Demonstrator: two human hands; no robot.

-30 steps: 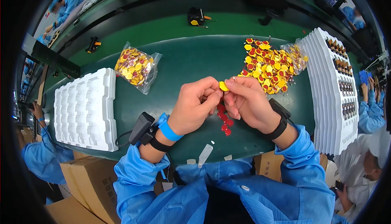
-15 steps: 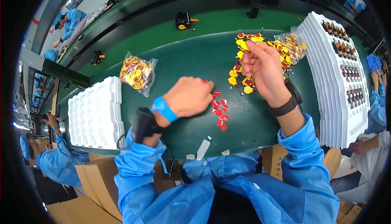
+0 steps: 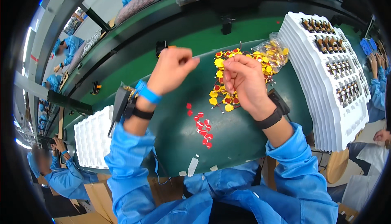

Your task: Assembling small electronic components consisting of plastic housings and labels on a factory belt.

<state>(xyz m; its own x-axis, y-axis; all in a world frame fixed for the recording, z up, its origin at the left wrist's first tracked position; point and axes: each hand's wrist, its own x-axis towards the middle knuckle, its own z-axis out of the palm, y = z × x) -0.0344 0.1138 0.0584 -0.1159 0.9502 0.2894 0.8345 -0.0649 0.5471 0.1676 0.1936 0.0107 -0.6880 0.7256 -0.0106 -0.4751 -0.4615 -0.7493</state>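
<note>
My left hand (image 3: 171,70) is raised over the far left part of the green work surface, in front of a black device with an orange part (image 3: 162,47). Its fingers are curled and their tips hidden, so what they hold, if anything, does not show. At the near edge of a pile of yellow and red discs with thin wires (image 3: 230,101), my right hand (image 3: 246,83) pinches thumb and fingers together. A yellow disc (image 3: 219,63) lies right at those fingertips; whether it is gripped cannot be seen. Several loose red round pieces (image 3: 202,128) are scattered between my forearms.
A clear bag of yellow discs (image 3: 278,55) adjoins the pile. To the right rise stacked white trays (image 3: 299,61) holding small black-and-brown parts; another white tray (image 3: 94,138) stands at left. Pale scraps (image 3: 193,166) lie at the near edge. Other people in blue work nearby.
My left hand has lifted off the red pieces and moved up and away to the far left. My right hand stays pinched by the pile. The whole view has shifted.
</note>
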